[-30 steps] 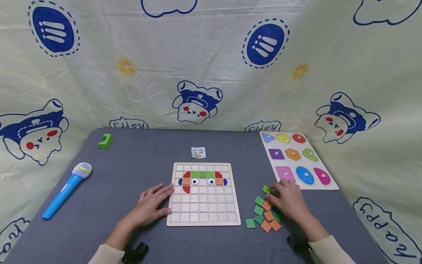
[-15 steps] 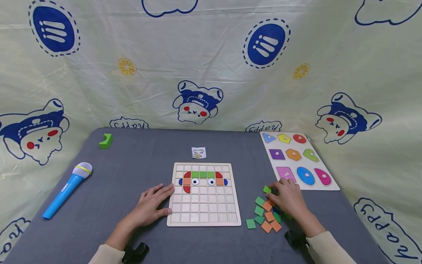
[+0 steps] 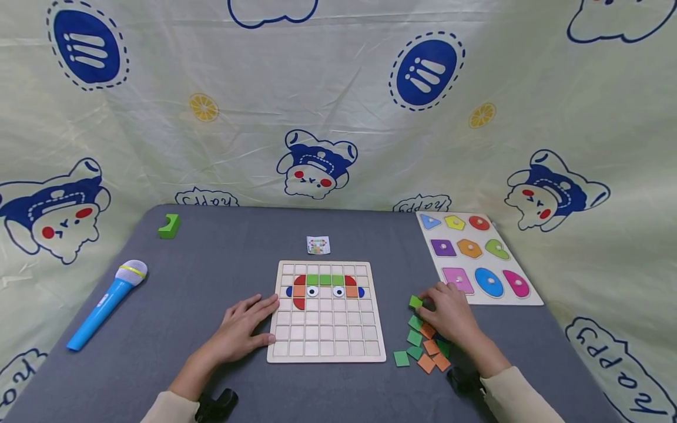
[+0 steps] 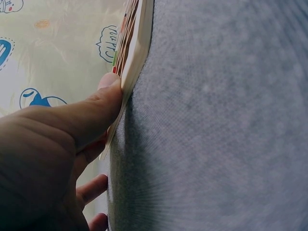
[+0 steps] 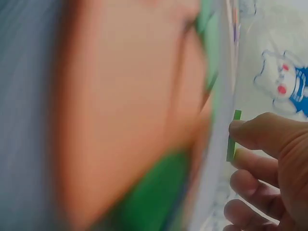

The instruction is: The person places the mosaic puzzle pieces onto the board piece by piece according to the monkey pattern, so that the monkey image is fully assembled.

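In the head view a pale gridded board [image 3: 328, 341] lies in the middle of the table. Red, green, orange and blue pieces and two eye tiles form rows near its top. My left hand [image 3: 243, 330] rests at the board's left side, fingers fairly straight, thumb [image 4: 109, 89] touching the rim in the left wrist view. My right hand [image 3: 449, 311] pinches a green square tile [image 5: 234, 137] between thumb and index finger, at the far end of a loose pile of green and orange tiles [image 3: 431, 347]. The hand covers part of that pile.
A small picture card [image 3: 318, 245] lies just beyond the board. At the right is a white shape puzzle [image 3: 465, 262] with coloured knobbed pieces. A blue toy microphone [image 3: 108, 305] and a green arched block [image 3: 169, 227] are at the left.
My right hand has moved left and slightly away from me, carrying the pinched green tile towards the board. The left hand and the board have stayed put.
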A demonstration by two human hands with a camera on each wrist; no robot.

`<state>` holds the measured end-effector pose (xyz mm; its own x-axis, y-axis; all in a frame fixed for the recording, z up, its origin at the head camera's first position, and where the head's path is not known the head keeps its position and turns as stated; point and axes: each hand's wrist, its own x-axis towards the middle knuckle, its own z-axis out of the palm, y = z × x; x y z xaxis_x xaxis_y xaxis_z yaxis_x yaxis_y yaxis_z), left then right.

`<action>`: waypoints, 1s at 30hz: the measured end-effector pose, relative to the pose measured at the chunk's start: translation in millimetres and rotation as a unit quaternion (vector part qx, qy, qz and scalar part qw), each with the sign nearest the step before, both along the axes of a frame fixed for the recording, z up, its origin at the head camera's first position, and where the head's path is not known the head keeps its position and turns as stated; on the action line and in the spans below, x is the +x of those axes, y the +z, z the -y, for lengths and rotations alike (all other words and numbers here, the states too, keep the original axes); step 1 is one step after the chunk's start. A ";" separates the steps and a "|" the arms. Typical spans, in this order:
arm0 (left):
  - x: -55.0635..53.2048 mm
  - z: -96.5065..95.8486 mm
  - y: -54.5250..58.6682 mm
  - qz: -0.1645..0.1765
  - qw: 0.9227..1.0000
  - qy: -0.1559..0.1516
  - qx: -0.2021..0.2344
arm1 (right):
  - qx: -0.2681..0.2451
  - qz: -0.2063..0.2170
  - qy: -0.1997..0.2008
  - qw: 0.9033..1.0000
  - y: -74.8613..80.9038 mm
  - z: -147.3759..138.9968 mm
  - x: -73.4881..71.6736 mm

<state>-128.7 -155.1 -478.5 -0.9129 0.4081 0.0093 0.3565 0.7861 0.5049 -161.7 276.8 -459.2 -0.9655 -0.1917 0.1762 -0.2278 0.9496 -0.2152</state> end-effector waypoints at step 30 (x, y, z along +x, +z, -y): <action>0.8 -0.1 1.6 0.000 1.000 -0.003 0.005 | 0.033 -0.057 0.209 0.976 5.7 165.7 -23.5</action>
<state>-127.9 -155.0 -476.9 -0.9101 0.4142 0.0136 0.3622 0.7790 0.5119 -185.2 111.1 -453.5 -0.7755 -0.5788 0.2522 -0.6169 0.7797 -0.1075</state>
